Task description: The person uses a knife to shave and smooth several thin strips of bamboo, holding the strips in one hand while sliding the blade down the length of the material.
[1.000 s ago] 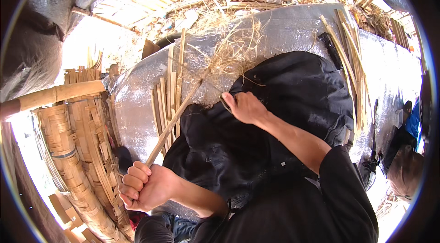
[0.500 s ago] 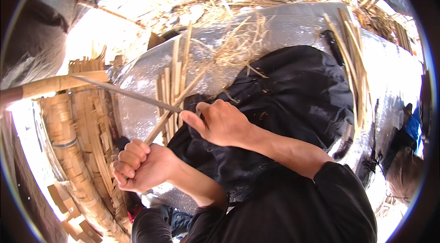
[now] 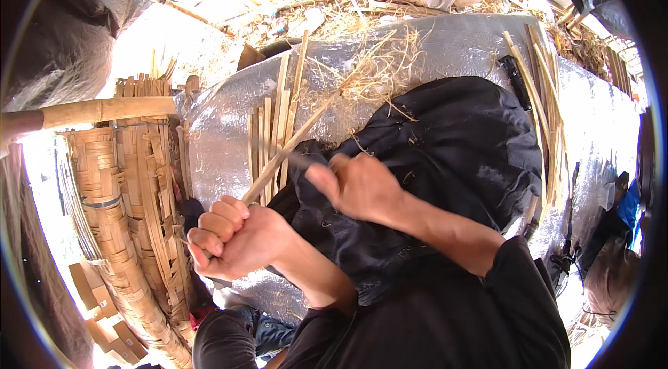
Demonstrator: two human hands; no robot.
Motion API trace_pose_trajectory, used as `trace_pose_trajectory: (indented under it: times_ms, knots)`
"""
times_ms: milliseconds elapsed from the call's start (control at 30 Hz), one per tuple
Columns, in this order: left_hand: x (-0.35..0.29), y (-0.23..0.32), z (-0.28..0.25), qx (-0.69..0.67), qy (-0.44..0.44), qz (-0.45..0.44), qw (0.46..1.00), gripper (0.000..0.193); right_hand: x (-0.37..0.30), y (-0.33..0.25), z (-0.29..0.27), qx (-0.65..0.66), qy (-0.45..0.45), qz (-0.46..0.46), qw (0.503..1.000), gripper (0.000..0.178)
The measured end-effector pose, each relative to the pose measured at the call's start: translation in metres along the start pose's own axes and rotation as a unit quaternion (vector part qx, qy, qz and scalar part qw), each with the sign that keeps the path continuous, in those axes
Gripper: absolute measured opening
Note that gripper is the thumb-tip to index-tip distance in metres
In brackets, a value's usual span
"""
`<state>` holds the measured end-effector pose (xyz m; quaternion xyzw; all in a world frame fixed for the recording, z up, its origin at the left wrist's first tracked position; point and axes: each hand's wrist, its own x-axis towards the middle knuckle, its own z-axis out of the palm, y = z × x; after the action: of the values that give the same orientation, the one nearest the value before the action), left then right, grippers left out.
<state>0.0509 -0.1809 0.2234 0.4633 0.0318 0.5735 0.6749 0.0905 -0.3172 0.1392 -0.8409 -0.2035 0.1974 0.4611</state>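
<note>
My left hand is closed around the lower end of a thin bamboo strip, which slants up and away to the right over my lap. In my right hand is a knife, its handle hidden by my fingers. The knife's blade is smeared by motion and lies close against the strip; I cannot tell whether it touches. A black cloth covers my lap under both hands. Pale curly shavings are heaped around the far end of the strip.
Several cut strips lie left of the cloth on a silvery sheet. Another bundle of strips lies at its right, beside a black object. Woven bamboo rolls and a bamboo pole stand at the left.
My right hand has moved right, drawing the knife back along the strip. Its long blade, clearly seen before, is now blurred. The left hand keeps its grip; the whole view has shifted slightly.
</note>
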Motion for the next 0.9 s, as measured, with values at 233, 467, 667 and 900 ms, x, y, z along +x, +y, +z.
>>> trace_pose_trajectory:
  times_ms: [233, 467, 667, 900]
  knots:
    - [-0.006, 0.001, 0.011, 0.026, -0.025, 0.001, 0.999, 0.041, -0.009, -0.008, -0.008, 0.144, -0.009, -0.043, 0.989, 0.052]
    - [-0.006, -0.004, 0.017, 0.047, 0.01, 0.018, 0.999, 0.041, 0.029, 0.065, 0.006, 0.031, -0.033, 0.02, 0.999, 0.069]
    - [0.002, 0.001, 0.023, 0.057, 0.048, 0.008, 0.997, 0.04, 0.009, 0.034, 0.018, 0.143, -0.009, 0.005, 0.99, 0.055]
    - [0.004, -0.002, 0.016, 0.092, 0.069, 0.042, 0.992, 0.04, 0.017, 0.029, 0.012, 0.11, -0.081, 0.031, 0.99, 0.074]
